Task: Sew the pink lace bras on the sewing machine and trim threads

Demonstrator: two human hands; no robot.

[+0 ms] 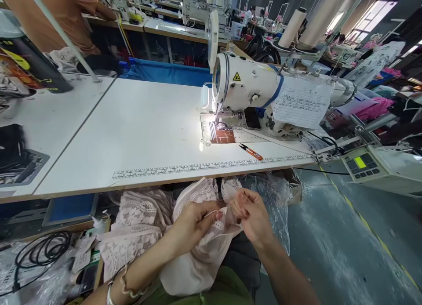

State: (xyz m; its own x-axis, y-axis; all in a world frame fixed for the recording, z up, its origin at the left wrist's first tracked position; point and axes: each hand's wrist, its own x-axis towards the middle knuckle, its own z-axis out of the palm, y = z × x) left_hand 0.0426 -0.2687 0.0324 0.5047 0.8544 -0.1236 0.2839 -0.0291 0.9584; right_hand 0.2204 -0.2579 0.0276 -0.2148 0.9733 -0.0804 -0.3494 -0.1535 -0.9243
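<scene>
Both hands are working low in my lap, below the front edge of the bench (165,120). I am seeing the left hand (193,221) pinching a thin white strap (216,212) between thumb and fingers, with the pale pink lace garment (145,226) bunching under its palm. My right hand (250,215) is closing its fingertips on the other end of that strap, just beside the left, the two almost touching. Lace is spilling leftward over my knee, and clear plastic wrap (280,199) is hanging to the right of my right wrist, under the bench lip.

Above the hands, a printed ruler strip (198,168) is running along the bench's near edge. Most of the white top is lying bare to the left and centre, giving wide room there. On the right, the white sewing machine (257,87) is standing with its lamp lighting the needle plate, and orange-handled snips (251,151) are lying just in front of it, well clear of the edge. Right of the bench, the grey floor aisle (346,252) is opening out. At far left, a person in an orange shirt (59,15) is standing behind the neighbouring bench.
</scene>
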